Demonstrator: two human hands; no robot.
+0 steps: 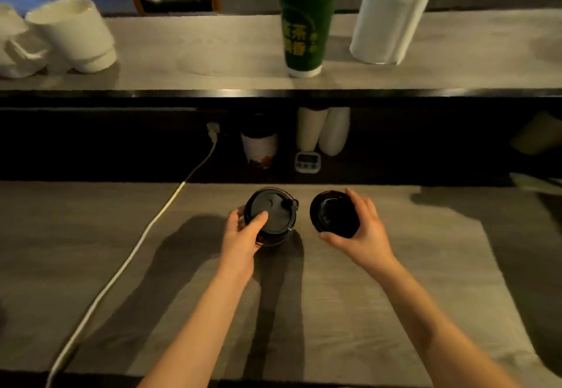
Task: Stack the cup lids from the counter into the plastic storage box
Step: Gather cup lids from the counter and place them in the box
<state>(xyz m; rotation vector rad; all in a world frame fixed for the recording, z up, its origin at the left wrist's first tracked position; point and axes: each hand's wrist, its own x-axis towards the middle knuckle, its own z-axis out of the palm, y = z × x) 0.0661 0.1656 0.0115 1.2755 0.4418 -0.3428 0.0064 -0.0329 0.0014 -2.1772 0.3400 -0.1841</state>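
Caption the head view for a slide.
Left hand grips a plugged black lid; right hand holds a second lid.

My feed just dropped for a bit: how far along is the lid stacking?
Done: what looks like a short stack of black lids stands on the counter, gripped by the left hand. In hand: the right hand holds one more lid beside it, not yet added. Left: adding it and boxing the stack; no storage box is in view.
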